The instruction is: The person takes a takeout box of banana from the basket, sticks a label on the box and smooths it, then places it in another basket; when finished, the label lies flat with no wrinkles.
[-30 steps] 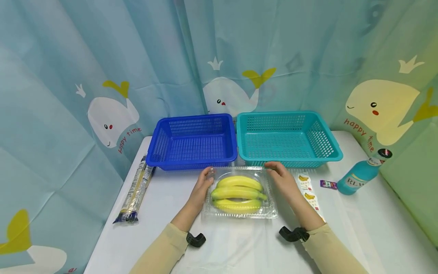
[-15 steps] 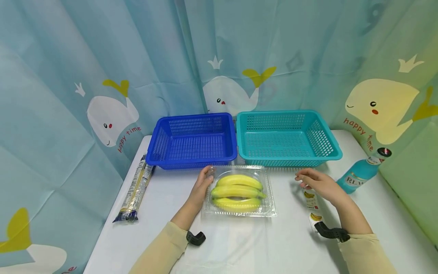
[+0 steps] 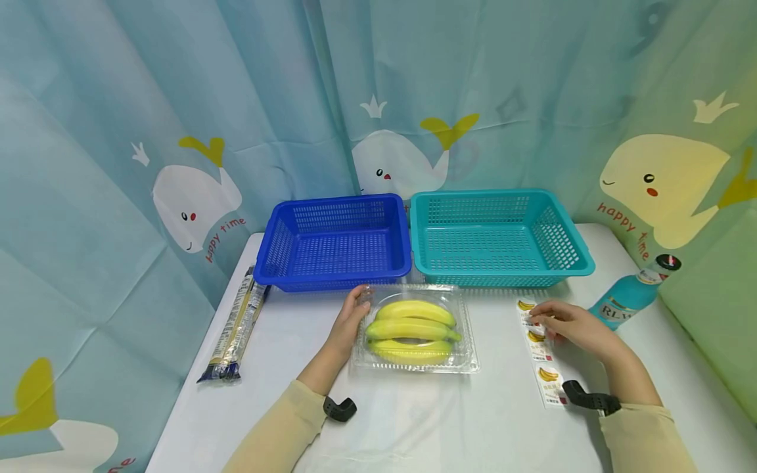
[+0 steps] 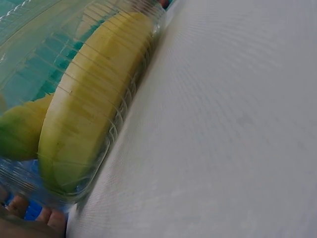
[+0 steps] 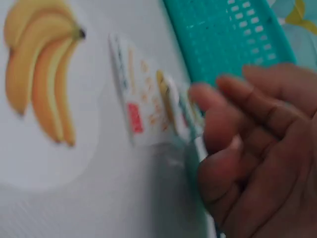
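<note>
Banana labels [image 3: 541, 349] we should peel gently; our right fingers [image 3: 552, 309] curl, pinch unclear; our left fingers [image 3: 353, 301] hold the clamshell [image 3: 468, 332].

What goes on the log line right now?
left hand: on left edge of clear box; right hand: at banana labels; bananas: inside box; teal basket: behind labels

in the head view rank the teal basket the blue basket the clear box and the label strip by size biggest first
1. Teal basket and blue basket: too alike to rank
2. Clear box
3. Label strip, partly covered by the right hand
</note>
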The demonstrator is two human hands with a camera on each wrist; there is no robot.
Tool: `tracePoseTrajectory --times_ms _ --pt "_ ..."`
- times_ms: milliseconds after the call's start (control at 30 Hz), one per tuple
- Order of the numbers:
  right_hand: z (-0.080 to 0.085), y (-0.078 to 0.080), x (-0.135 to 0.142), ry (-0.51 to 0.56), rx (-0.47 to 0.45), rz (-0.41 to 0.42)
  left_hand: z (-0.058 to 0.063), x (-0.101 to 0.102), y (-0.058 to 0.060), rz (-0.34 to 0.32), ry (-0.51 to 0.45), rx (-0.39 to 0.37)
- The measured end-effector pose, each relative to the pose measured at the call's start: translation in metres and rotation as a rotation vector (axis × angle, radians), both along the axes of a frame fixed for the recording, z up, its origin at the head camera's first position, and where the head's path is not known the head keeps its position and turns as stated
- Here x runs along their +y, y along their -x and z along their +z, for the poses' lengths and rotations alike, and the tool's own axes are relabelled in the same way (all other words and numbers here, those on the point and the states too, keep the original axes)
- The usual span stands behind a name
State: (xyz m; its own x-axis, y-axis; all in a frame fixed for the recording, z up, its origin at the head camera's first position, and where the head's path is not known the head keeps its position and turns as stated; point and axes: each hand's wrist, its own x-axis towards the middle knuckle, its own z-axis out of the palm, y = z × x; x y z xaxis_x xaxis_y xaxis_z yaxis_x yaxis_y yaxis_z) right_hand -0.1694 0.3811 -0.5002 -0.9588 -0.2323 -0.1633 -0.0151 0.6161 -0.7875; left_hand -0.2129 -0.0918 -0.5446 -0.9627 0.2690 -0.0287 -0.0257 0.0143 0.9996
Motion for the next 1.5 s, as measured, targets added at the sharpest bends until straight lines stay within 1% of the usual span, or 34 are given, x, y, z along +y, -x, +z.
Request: tracePoseTrajectory --times_ms 100,167,267,333,400,500,600,700,767,800,833,900,967,1067,1167,1200,1300,1400,1467,1500 --pt "-0.006 0.002 0.004 0.022 -0.019 0.013 0.004 0.001 0.000 0.004 0.054 0.023" --pt "-0.011 0.003 0.006 0.030 -0.027 0.014 0.006 0.000 0.001 0.012 0.133 0.040" --pt "-0.015 0.003 0.008 0.038 -0.032 -0.001 0.012 -0.003 0.003 0.026 0.304 0.075" --pt "-0.017 0.004 0.009 0.044 -0.032 -0.012 0.018 -0.005 0.002 0.042 0.420 0.105" --pt "-0.018 0.005 0.009 0.046 -0.032 -0.023 0.027 -0.008 -0.002 0.054 0.515 0.145" --pt "-0.019 0.005 0.009 0.048 -0.027 -0.032 0.042 -0.010 -0.008 0.049 0.615 0.219" --pt "-0.019 0.005 0.008 0.052 -0.033 -0.047 0.057 -0.009 -0.015 0.011 0.711 0.293" --pt "-0.019 0.005 0.008 0.064 -0.039 -0.048 0.072 -0.005 -0.023 -0.012 0.801 0.374" --pt "-0.018 0.005 0.007 0.071 -0.044 -0.060 0.084 0.001 -0.029 -0.021 0.849 0.450" --pt "-0.017 0.005 0.007 0.074 -0.043 -0.063 0.090 0.005 -0.032 -0.037 0.857 0.486" --pt "-0.017 0.005 0.007 0.074 -0.041 -0.066 0.095 0.010 -0.035 -0.059 0.861 0.528" --pt "-0.016 0.005 0.007 0.071 -0.040 -0.078 0.107 0.023 -0.042 -0.132 0.858 0.606" --pt "-0.017 0.005 0.007 0.070 -0.037 -0.084 0.115 0.038 -0.050 -0.236 0.836 0.672" --pt "-0.020 0.005 0.007 0.080 -0.029 -0.078 0.121 0.064 -0.061 -0.400 0.816 0.755" --pt "-0.022 0.006 0.007 0.086 -0.034 -0.082 0.118 0.092 -0.073 -0.540 0.818 0.841" --pt "-0.023 0.006 0.008 0.085 -0.036 -0.085 0.115 0.101 -0.077 -0.581 0.833 0.870" --pt "-0.026 0.007 0.008 0.067 -0.042 -0.095 0.109 0.127 -0.090 -0.715 0.860 0.930" --pt "-0.026 0.006 0.006 0.055 -0.032 -0.095 0.102 0.151 -0.100 -0.832 0.891 0.927" --pt "-0.025 0.006 0.005 0.055 -0.021 -0.090 0.092 0.165 -0.103 -0.888 0.909 0.890" --pt "-0.025 0.005 0.004 0.061 -0.014 -0.086 0.085 0.171 -0.104 -0.905 0.925 0.870"
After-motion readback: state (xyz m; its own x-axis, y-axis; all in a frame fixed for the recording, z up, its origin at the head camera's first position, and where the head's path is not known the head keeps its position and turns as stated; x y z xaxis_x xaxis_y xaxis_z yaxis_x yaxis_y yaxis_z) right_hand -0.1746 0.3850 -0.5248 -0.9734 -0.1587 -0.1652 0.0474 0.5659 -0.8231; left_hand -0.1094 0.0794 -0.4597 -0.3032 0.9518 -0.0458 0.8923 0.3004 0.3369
